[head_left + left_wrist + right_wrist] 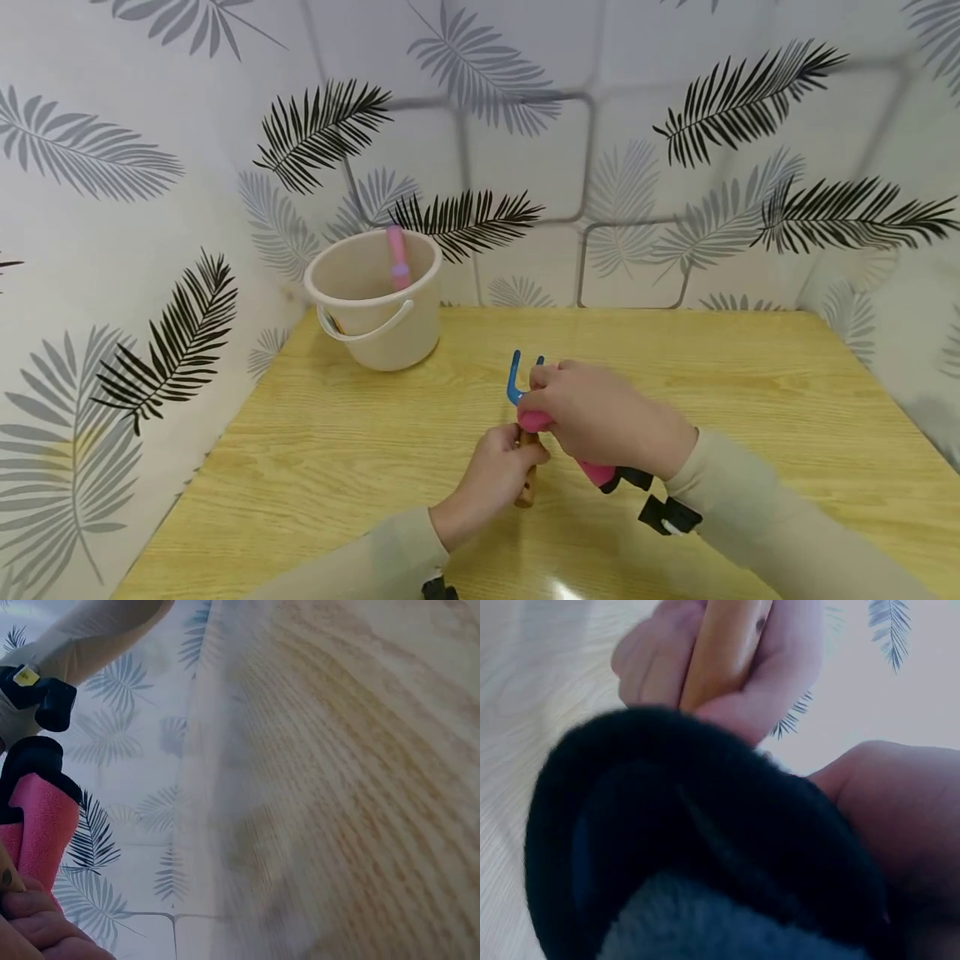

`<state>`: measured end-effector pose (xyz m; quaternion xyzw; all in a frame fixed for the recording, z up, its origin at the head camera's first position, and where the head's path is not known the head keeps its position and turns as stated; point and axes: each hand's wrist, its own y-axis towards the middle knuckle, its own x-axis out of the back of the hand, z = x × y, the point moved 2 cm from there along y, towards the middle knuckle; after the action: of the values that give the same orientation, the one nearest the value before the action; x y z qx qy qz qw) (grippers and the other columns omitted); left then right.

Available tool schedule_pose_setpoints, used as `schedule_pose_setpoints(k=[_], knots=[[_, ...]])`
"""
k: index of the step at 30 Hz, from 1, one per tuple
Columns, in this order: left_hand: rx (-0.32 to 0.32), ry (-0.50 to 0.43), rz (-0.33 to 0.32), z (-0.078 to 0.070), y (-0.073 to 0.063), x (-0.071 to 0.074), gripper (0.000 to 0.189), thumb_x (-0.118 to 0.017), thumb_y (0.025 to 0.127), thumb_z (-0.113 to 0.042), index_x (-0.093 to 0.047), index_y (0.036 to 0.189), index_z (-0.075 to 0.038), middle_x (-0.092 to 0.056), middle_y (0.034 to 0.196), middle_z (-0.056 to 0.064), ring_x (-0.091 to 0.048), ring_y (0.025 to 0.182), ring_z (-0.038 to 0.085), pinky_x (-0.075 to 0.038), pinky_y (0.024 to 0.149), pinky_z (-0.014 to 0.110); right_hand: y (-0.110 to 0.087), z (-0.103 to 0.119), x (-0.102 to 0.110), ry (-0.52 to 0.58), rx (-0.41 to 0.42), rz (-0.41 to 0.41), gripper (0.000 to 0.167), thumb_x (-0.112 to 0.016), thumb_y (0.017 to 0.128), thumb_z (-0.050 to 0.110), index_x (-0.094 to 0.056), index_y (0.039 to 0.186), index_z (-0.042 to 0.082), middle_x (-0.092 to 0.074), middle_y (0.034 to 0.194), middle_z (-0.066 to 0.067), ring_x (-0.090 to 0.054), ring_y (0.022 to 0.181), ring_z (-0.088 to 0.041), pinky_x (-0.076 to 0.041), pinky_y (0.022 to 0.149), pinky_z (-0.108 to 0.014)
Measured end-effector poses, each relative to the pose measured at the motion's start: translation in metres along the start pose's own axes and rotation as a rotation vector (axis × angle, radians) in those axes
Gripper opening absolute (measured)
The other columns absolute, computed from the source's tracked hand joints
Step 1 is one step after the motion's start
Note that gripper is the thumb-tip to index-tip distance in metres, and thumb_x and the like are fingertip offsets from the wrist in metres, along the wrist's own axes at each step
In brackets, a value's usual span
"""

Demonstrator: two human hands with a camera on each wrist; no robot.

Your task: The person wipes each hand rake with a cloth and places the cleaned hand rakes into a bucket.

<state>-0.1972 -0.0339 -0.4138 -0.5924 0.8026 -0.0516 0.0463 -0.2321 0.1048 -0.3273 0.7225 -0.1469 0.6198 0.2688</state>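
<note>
Near the middle of the table, my left hand [491, 471] grips the wooden handle of a small hand fork [527, 493], whose blue prongs [514, 379] point away from me. My right hand [611, 417] pinches a pink cloth piece [597, 473] around the fork's neck, just above the left hand. The cloth ends in a black cuff; whether it is a glove or a sock I cannot tell. In the right wrist view the black cuff [615, 742] opens toward the camera, showing a fuzzy grey lining [690, 922]. Pink fabric [49, 825] also shows in the left wrist view.
A cream bucket [375, 333] with a white handle stands at the back left of the wooden table [712, 375]. A pink-handled tool [397, 254] leans inside it. Leaf-patterned wall covering [525, 167] rises behind the table and at both sides.
</note>
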Motion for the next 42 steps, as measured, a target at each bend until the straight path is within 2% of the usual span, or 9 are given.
schedule_pose_setpoints(k=[3, 8, 12, 16, 22, 26, 29, 35, 42], knots=[[0.000, 0.004, -0.003, 0.000, -0.001, 0.001, 0.007, -0.054, 0.093, -0.006, -0.049, 0.088, -0.008, -0.034, 0.052, -0.004, -0.029, 0.040, 0.010, -0.027, 0.041, 0.022, 0.001, 0.001, -0.003, -0.033, -0.021, -0.007, 0.025, -0.077, 0.077, 0.004, -0.073, 0.097, 0.018, -0.060, 0.090, -0.002, -0.055, 0.072, -0.021, -0.053, 0.062, -0.031], [0.011, 0.065, -0.012, -0.001, -0.001, 0.003, 0.016, -0.058, 0.090, -0.008, -0.047, 0.079, -0.010, -0.042, 0.052, -0.002, -0.038, 0.041, 0.009, -0.033, 0.041, 0.020, 0.006, -0.014, -0.018, -0.062, -0.090, -0.032, 0.022, -0.079, 0.081, 0.010, -0.072, 0.100, 0.018, -0.060, 0.092, -0.004, -0.056, 0.072, -0.023, -0.053, 0.056, -0.033], [0.014, 0.087, -0.026, 0.001, 0.003, 0.010, 0.005, -0.058, 0.090, -0.007, -0.053, 0.090, -0.004, -0.059, 0.061, 0.003, -0.050, 0.043, 0.009, -0.041, 0.041, 0.019, 0.002, -0.021, -0.015, -0.002, -0.104, -0.072, 0.026, -0.079, 0.083, 0.013, -0.073, 0.106, 0.021, -0.063, 0.100, -0.002, -0.058, 0.079, -0.023, -0.054, 0.059, -0.033], [0.000, 0.078, -0.089, -0.001, 0.007, 0.018, 0.016, -0.056, 0.093, -0.009, -0.058, 0.103, 0.003, -0.062, 0.067, 0.004, -0.044, 0.041, 0.008, -0.036, 0.039, 0.019, -0.007, -0.025, 0.000, 0.105, -0.110, -0.168, 0.033, -0.077, 0.083, 0.008, -0.074, 0.113, 0.024, -0.065, 0.109, 0.000, -0.061, 0.088, -0.021, -0.055, 0.067, -0.034], [0.026, 0.001, -0.144, -0.007, 0.009, 0.027, 0.034, -0.042, 0.100, -0.023, -0.062, 0.111, 0.003, -0.057, 0.071, 0.002, -0.042, 0.044, 0.009, -0.037, 0.041, 0.020, -0.022, -0.032, 0.015, 0.163, -0.132, -0.280, 0.039, -0.074, 0.082, 0.005, -0.074, 0.116, 0.024, -0.065, 0.114, -0.003, -0.062, 0.091, -0.020, -0.055, 0.070, -0.034], [0.012, -0.072, -0.126, -0.008, 0.010, 0.028, 0.028, -0.047, 0.102, -0.019, -0.054, 0.113, 0.006, -0.058, 0.075, 0.004, -0.048, 0.046, 0.010, -0.044, 0.044, 0.021, -0.027, -0.037, 0.018, 0.160, -0.141, -0.291, 0.033, -0.075, 0.085, 0.010, -0.074, 0.116, 0.022, -0.065, 0.114, -0.004, -0.062, 0.091, -0.021, -0.055, 0.073, -0.036], [0.010, -0.099, -0.104, -0.006, 0.011, 0.028, 0.023, -0.054, 0.100, -0.016, -0.050, 0.110, 0.005, -0.062, 0.072, 0.003, -0.050, 0.048, 0.008, -0.043, 0.046, 0.021, -0.027, -0.039, 0.015, 0.167, -0.142, -0.300, 0.029, -0.076, 0.088, 0.015, -0.074, 0.116, 0.022, -0.065, 0.113, -0.003, -0.062, 0.090, -0.019, -0.054, 0.074, -0.035], [0.016, -0.056, -0.125, -0.005, 0.012, 0.023, 0.031, -0.067, 0.092, -0.018, -0.055, 0.111, 0.003, -0.062, 0.066, 0.000, -0.049, 0.052, 0.006, -0.036, 0.045, 0.019, -0.020, -0.030, 0.000, 0.132, -0.117, -0.339, 0.030, -0.078, 0.085, 0.014, -0.074, 0.114, 0.021, -0.067, 0.110, -0.003, -0.064, 0.088, -0.022, -0.057, 0.072, -0.036], [0.003, -0.032, -0.156, -0.009, 0.009, 0.018, 0.024, -0.069, 0.089, -0.018, -0.064, 0.106, -0.001, -0.057, 0.065, -0.003, -0.045, 0.050, 0.008, -0.037, 0.044, 0.020, -0.009, -0.004, -0.018, 0.093, -0.094, -0.317, 0.035, -0.079, 0.083, 0.011, -0.073, 0.115, 0.024, -0.063, 0.109, 0.001, -0.062, 0.085, -0.021, -0.057, 0.066, -0.035]])
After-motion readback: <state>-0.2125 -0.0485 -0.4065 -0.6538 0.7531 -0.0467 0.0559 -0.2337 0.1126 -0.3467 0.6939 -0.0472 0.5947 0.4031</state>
